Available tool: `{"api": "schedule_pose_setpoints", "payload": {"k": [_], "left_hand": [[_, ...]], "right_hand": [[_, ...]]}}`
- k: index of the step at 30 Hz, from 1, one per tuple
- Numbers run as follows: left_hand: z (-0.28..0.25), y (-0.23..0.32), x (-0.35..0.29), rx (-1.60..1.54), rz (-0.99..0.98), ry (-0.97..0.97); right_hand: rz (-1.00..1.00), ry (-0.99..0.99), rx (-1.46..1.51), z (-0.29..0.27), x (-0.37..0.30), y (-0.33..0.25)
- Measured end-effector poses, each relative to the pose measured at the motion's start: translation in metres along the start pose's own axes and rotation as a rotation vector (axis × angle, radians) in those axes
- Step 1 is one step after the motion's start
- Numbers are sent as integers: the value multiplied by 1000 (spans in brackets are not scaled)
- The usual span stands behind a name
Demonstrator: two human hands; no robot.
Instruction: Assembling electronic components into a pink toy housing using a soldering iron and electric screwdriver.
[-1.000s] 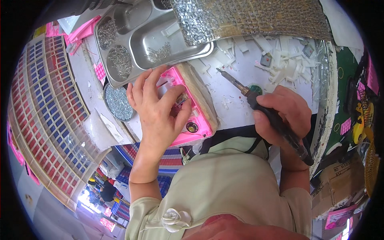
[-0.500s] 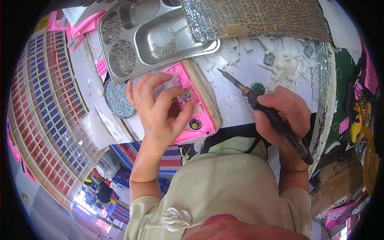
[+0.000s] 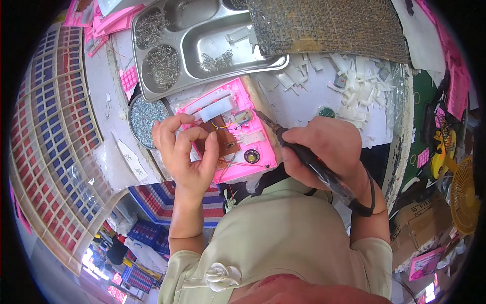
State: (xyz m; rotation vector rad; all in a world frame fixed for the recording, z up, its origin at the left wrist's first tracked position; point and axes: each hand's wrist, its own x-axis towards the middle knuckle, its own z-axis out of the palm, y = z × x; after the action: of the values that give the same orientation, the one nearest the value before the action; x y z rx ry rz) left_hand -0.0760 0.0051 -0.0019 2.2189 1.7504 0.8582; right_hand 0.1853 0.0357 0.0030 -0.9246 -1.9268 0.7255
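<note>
A soldering iron with a black handle is gripped in my right hand. Its tip reaches the right edge of a pink plastic casing, close to a small metal-cased part with thin wires. My left hand is over the casing's left side, thumb and fingers apart, beside a brown circuit board that it partly covers. Also inside the casing are a pale white block and a round black speaker-like part. Whether the iron's tip touches anything is unclear.
Behind the casing stands a steel compartment tray with small springs. A round tin of small metal pieces is at its left. White plastic parts lie heaped at right, near a small green round container. A plastic crate stands far left.
My left hand has drawn back from the small metal-cased part toward the lower left, uncovering the circuit board. My right hand has brought the soldering iron left and down to the casing's edge.
</note>
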Motion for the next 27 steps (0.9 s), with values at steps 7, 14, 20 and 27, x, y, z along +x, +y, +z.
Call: {"api": "schedule_pose_setpoints", "payload": {"k": [7, 14, 20, 27], "left_hand": [[-6, -14, -19, -55, -63, 16], [-13, -28, -26, -68, -95, 27], [-14, -37, -28, -96, -108, 69], [-19, -37, -28, -124, -113, 85]], "right_hand": [[34, -82, -109, 10, 12, -14], [81, -158, -159, 15, 26, -25], [103, -170, -182, 18, 34, -29], [85, -163, -195, 22, 39, -30]]}}
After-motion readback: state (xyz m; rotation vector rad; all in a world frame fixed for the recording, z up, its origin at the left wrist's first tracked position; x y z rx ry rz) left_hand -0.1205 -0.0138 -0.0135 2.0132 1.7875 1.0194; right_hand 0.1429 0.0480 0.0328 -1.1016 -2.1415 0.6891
